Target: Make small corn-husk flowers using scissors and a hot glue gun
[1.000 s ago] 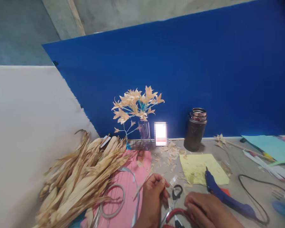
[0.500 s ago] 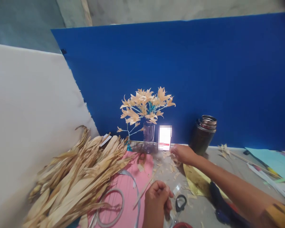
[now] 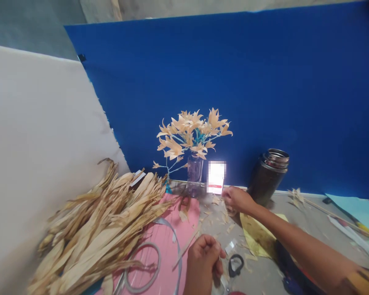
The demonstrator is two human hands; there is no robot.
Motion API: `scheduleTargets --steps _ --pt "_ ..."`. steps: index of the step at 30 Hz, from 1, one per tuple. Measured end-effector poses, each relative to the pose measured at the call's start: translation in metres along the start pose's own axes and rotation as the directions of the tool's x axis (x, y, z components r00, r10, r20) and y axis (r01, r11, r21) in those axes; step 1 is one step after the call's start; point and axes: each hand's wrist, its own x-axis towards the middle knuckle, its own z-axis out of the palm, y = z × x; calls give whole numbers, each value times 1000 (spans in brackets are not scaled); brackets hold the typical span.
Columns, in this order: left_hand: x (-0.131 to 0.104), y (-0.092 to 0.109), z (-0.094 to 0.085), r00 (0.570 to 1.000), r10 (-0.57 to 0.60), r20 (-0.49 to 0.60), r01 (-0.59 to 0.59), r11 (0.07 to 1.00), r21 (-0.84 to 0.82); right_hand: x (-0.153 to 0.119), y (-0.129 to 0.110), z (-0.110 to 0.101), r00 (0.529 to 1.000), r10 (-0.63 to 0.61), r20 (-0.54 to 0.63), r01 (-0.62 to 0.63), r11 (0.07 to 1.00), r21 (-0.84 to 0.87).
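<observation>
My right hand [image 3: 238, 200] reaches forward with its fingers curled, the fingertips at the lower right edge of a lit phone [image 3: 215, 177] that stands upright with its picture blurred out. Whether they grip or only touch it I cannot tell. In the foreground my left hand [image 3: 203, 260] is closed, thumb against the bent fingers; anything inside is hidden. Black-handled scissors [image 3: 235, 265] lie just right of it. Left of the phone, a clear glass vase [image 3: 194, 176] holds pale husk flowers [image 3: 187, 129] on bluish stems.
Dried corn husks [image 3: 110, 229] are heaped on the left, beside pink sheets [image 3: 167, 241] and a ring of tape [image 3: 142, 268]. An uncapped dark flask [image 3: 269, 176] stands at the back right. Yellow paper [image 3: 256, 235] and husk scraps lie on the table, with a blue board [image 3: 264, 90] behind.
The camera view has shifted slightly, so the vase, phone and flask sit a little farther right. Both hands keep nearly the same pose.
</observation>
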Motion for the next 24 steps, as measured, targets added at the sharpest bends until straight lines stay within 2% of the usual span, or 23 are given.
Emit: scheduleTargets --steps 6,11,18,24 --pt "1 -3 -1 1000 20 -15 -20 999 33 2 -16 9 999 -28 20 29 997 -73" --pt "3 -5 0 1000 12 -15 -11 1000 24 7 -14 17 999 -13 40 18 992 -126" --pt "5 -10 0 1000 18 -20 -17 999 34 2 -12 18 1000 -11 -16 8 989 -150" --pt "5 -10 0 1000 -4 -23 5 999 33 7 -13 21 1000 -13 15 16 986 -163"
